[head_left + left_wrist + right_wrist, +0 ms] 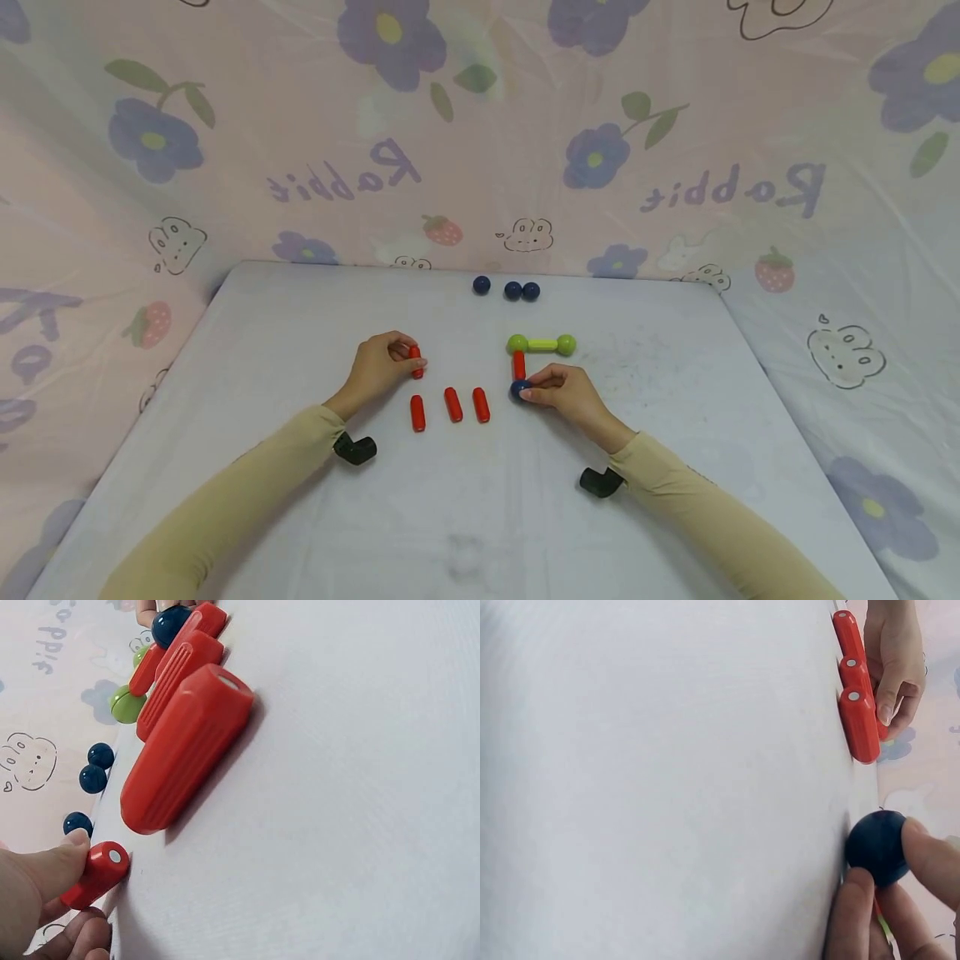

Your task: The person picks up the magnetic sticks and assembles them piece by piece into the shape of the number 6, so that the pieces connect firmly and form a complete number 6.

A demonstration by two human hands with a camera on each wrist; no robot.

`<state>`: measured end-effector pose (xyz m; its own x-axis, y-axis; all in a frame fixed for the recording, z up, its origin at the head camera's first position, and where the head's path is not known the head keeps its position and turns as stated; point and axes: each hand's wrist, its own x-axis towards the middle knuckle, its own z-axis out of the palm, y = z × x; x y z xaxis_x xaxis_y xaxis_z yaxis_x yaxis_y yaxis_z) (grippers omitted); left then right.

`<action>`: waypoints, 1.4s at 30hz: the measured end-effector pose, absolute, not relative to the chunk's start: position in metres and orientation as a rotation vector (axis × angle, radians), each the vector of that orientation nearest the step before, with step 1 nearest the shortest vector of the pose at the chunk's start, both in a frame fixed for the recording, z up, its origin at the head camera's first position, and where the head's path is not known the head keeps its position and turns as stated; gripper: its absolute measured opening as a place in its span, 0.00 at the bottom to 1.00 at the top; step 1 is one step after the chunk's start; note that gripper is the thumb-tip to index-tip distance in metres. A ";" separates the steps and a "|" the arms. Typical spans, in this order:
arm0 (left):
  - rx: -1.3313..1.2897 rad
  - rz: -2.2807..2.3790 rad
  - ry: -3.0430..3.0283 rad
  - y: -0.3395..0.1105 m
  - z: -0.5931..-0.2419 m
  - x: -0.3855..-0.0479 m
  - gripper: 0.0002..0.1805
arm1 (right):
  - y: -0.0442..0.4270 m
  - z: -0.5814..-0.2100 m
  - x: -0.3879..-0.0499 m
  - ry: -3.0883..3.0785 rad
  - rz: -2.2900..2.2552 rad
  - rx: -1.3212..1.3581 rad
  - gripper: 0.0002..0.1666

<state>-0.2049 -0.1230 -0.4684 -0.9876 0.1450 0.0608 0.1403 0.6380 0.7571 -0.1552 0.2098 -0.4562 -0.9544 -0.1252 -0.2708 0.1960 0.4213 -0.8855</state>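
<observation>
My left hand (pixel 381 368) pinches a red rod (pixel 417 362) between thumb and fingers; in the left wrist view that rod (pixel 99 874) shows a pale round end. Thumb and fingers of my right hand (pixel 572 398) grip a dark blue ball (pixel 519 390), also large in the right wrist view (pixel 879 847). The ball touches the near end of another red rod (pixel 519 365). That rod's far end meets a green ball (pixel 517 343), which a yellow-green rod (pixel 542 344) links to a second green ball (pixel 566 344).
Three loose red rods (pixel 453 405) lie between the hands, nearer the front. Three dark blue balls (pixel 513 291) rest by the table's back edge, two of them side by side. A patterned cloth (pixel 480 125) hangs behind the white table (pixel 465 500).
</observation>
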 end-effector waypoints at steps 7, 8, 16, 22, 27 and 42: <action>0.239 1.358 2.807 -0.118 -0.464 -0.201 0.18 | 0.210 -0.457 -0.156 2.383 -1.536 0.061 0.19; 0.243 1.363 2.809 -0.118 -0.464 -0.201 0.18 | 0.210 -0.457 -0.156 2.378 -1.538 0.062 0.19; 0.225 1.470 2.694 -0.098 -0.450 -0.195 0.20 | 0.211 -0.457 -0.156 2.362 -1.542 0.053 0.19; 0.188 1.542 2.482 -0.071 -0.439 -0.185 0.21 | 0.212 -0.459 -0.158 2.364 -1.534 0.069 0.20; 0.212 1.524 2.370 -0.049 -0.435 -0.175 0.21 | 0.212 -0.459 -0.158 2.363 -1.532 0.069 0.21; 0.329 1.502 2.120 0.002 -0.443 -0.141 0.15 | 0.214 -0.458 -0.160 2.344 -1.567 -0.002 0.19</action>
